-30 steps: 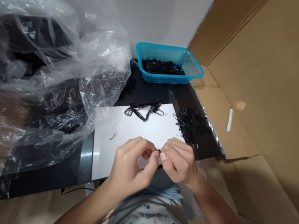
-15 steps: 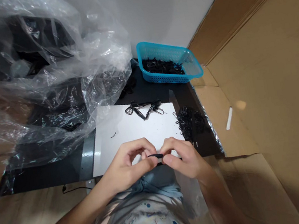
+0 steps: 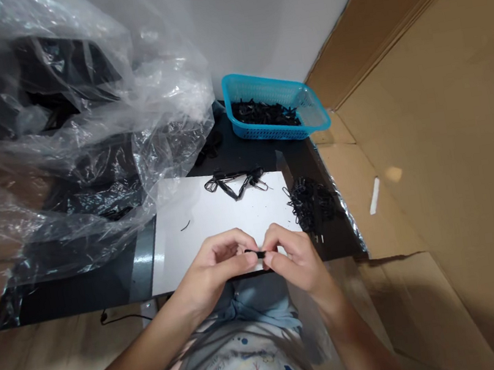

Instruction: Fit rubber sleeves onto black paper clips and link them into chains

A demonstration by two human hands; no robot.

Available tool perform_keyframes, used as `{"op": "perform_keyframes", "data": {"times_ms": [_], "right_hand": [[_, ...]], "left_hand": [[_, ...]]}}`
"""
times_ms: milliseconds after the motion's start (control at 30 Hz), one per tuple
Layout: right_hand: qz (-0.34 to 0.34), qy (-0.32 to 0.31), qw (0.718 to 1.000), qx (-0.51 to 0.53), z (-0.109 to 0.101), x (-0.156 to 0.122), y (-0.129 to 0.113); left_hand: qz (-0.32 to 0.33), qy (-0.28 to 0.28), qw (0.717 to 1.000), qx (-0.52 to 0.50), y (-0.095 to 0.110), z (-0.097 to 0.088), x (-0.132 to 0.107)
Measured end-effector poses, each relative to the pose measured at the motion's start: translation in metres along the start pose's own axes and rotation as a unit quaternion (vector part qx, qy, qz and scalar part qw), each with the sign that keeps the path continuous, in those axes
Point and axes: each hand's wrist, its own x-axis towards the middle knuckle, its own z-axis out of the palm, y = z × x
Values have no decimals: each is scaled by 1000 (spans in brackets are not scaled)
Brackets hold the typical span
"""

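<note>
Pinched between the thumb and forefinger tips of both hands, a small black piece (image 3: 256, 253) sits at lower centre of the frame, just above the near edge of the white sheet (image 3: 214, 214). The left hand (image 3: 215, 267) grips its left end and the right hand (image 3: 293, 258) its right end. The fingertips of the two hands almost meet over it. The shape of the piece is too small to make out.

Progress, judged from the layout:
- The blue basket (image 3: 267, 132) at upper centre holds a layer of black pieces.
- A short linked group of black clips (image 3: 235, 182) lies on the far edge of the sheet.
- A loose heap of black clips (image 3: 312, 203) lies on the dark tabletop (image 3: 246, 148), just right of the sheet.
- One piece is in hand. With the heap this large, the handling appears part-way through, with much of the stock left.

Hand pose: both forearms enter from the bottom edge and converge at lower centre. The wrists turn inward and the knuckles face up. The remaining fingers of each hand are curled loosely behind the pinch. Neither hand touches the heap, the basket or the linked group.

A crumpled clear plastic bag (image 3: 78, 111) fills the upper left. Cardboard (image 3: 432, 151) fills the right.
</note>
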Motion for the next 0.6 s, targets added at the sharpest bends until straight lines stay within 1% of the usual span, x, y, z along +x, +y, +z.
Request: {"op": "perform_keyframes", "data": {"times_ms": [67,133,200,267,300,333,367,400,433,467,500,533,567,600], "right_hand": [[24,-1,999,35,3,1,4],[41,-13,996,83,4,1,8],[54,-24,989,138,5,0,12],[72,-31,981,177,4,-2,14],[83,-30,981,174,4,-3,14],[93,-25,983,155,4,-5,13],[99,-16,987,123,5,-6,12],[98,-6,992,84,5,-7,11],[90,4,995,46,6,-8,9],[76,12,997,16,6,-9,7],[60,14,998,-2,7,-10,5],[45,12,999,-10,7,-10,4],[33,8,999,-12,8,-10,2],[26,3,1000,-10,8,-10,1]], "left_hand": [[-18,-17,999,-36,-1,0,1],[-48,-48,996,-64,-2,0,1],[-74,-78,992,-64,-5,-2,2],[-78,-92,992,-45,-7,-6,2],[-65,-95,993,-23,-9,-8,1],[-37,-89,995,9,-10,-10,0],[7,-75,996,55,-10,-12,-1],[65,-53,990,114,-10,-13,-3],[131,-25,973,188,-11,-14,-5],[195,4,944,265,-10,-15,-7],[250,26,907,338,-10,-14,-9],[290,36,870,397,-10,-14,-11],[314,33,842,438,-11,-13,-13],[327,24,826,459,-11,-12,-14]]}}
